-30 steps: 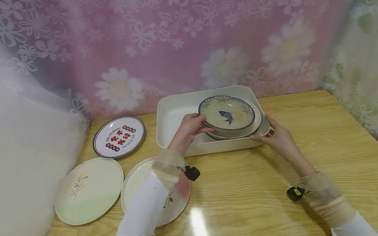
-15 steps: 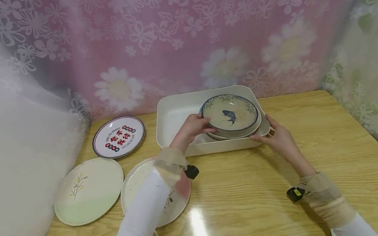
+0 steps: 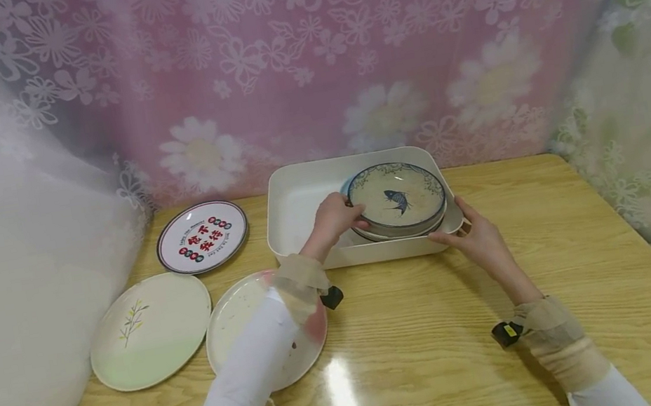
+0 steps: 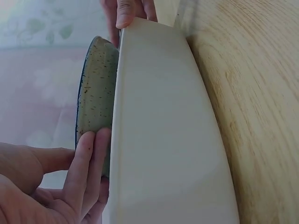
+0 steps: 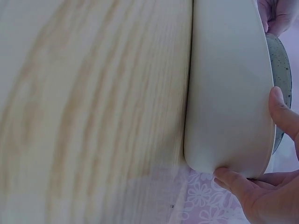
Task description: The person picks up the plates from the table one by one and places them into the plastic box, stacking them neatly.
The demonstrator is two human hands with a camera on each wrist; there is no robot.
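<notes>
Left hand (image 3: pixel 334 219) on the rim, thumb and fingers pinching the left edge of the fish-painted dish (image 3: pixel 404 194)! It's round, no long axis to favour, lying directly right of that pinch, above other dishes (image 3: pixel 407 232); whether it rests on them, can't tell. All this in the right half of the white tray (image 3: pixel 384 251). Farther across, right hand (image 3: pixel 481 239) grips the tray's near right corner, beside the dish; left is nearer, touching it.
</notes>
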